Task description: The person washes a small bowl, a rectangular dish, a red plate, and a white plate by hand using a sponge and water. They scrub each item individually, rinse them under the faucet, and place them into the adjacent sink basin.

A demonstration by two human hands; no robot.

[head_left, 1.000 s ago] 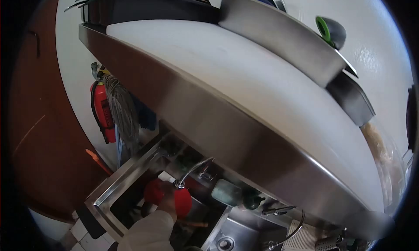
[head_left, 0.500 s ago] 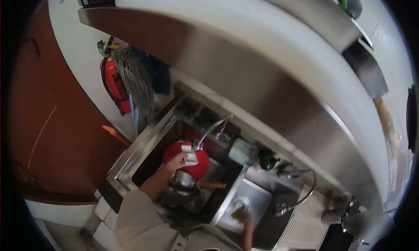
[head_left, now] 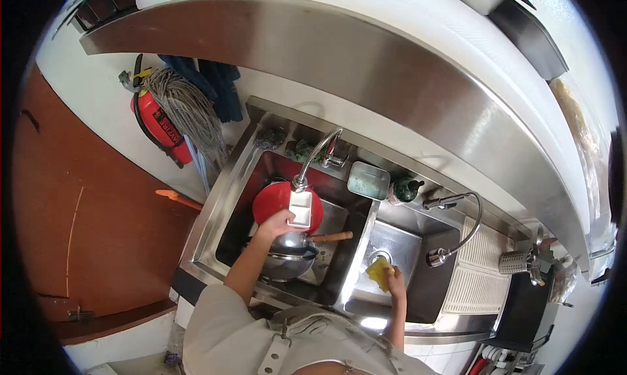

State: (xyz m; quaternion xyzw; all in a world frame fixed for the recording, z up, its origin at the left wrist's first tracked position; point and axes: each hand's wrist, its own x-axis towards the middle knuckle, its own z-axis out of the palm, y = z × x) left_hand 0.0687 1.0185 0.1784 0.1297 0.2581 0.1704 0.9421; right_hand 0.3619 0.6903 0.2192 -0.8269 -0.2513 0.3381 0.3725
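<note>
The left hand (head_left: 277,225) has its fingers closed on the lower-left edge of a white divided dish (head_left: 300,210), which extends up and right from the grip, under the left faucet (head_left: 321,154). Its compartments look bare; whether water is running cannot be told. The right hand (head_left: 394,281) has its fingers clamped on a yellow sponge (head_left: 377,272), which sticks out to the left of them over the right basin (head_left: 404,244), near the drain.

Below the dish, in the left basin (head_left: 228,239), sit a red bowl (head_left: 266,205) and metal cookware (head_left: 286,265), with a wooden handle (head_left: 336,236) pointing right. On the sink's back ledge, a clear rectangular container (head_left: 368,180) stands beside a dark green bottle (head_left: 405,191); its contents are unclear. A perforated metal holder (head_left: 514,263) stands by the drainboard's right edge.

Earlier, the right hand was out of view, then blurred; now it shows clearly. The dish remains over the bowl.
</note>
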